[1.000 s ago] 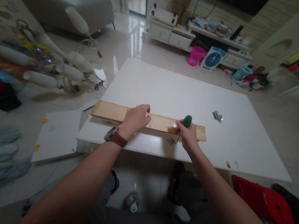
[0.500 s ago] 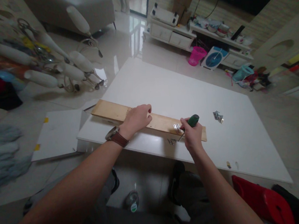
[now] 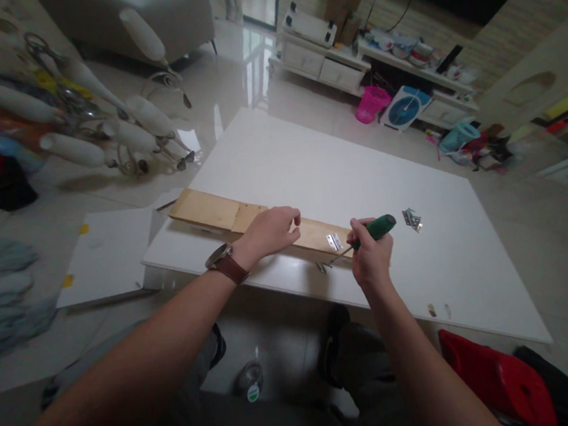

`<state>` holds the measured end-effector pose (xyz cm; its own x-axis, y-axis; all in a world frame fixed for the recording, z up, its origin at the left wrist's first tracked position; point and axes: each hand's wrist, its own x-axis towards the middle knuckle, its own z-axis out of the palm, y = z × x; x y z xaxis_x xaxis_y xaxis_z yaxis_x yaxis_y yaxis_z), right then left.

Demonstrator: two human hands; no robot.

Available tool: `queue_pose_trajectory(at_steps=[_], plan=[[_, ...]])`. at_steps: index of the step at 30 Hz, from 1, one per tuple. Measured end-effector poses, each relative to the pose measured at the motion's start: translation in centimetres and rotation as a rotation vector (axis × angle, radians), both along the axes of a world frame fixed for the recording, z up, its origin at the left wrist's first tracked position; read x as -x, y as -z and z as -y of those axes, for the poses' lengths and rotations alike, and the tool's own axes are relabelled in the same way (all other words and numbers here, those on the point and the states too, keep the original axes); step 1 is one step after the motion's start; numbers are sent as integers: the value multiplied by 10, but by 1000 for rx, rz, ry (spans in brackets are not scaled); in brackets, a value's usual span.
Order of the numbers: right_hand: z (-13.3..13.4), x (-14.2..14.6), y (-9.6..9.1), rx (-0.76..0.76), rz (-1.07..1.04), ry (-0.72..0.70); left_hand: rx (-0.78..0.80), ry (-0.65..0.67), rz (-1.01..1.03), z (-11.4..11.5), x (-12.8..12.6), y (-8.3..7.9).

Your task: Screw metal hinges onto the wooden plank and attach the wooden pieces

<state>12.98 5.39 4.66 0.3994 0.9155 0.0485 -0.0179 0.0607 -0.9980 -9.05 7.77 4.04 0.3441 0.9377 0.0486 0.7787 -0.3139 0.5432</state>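
Observation:
A long pale wooden plank (image 3: 214,213) lies across the near part of a large white board (image 3: 311,177). My left hand (image 3: 270,231), with a brown-strapped watch on the wrist, rests on the plank's middle, fingers curled loosely over it. A small metal hinge (image 3: 334,241) sits on the plank to its right. My right hand (image 3: 371,258) is closed round a green-handled screwdriver (image 3: 376,229), held slanted with its tip low beside the hinge. A few loose screws (image 3: 322,268) lie by the plank's near edge.
More metal hinges (image 3: 412,219) lie on the board to the right. A smaller white panel (image 3: 107,253) is on the floor at left, near a chandelier (image 3: 104,123). A red stool (image 3: 496,380) stands at lower right, a bottle (image 3: 251,382) between my feet.
My right hand has drawn back to the right and tipped the screwdriver from upright on the hinge to a low slant. The hinge now shows. My left hand slid slightly right along the plank.

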Motion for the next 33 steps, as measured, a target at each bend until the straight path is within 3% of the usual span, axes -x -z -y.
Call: queue_pose_trajectory(at_steps=[11,17,28,33], plan=[[5,10,-16,-78,-162,-70,73,283,-31,19,-27,6],[3,12,-21,-84,-308,-73,123,291,-116,23,-31,8],[4,11,-21,-90,-347,-177,132,301,-130,25,-35,10],[4,12,-23,-76,-392,-152,129,303,-150,25,-35,10]])
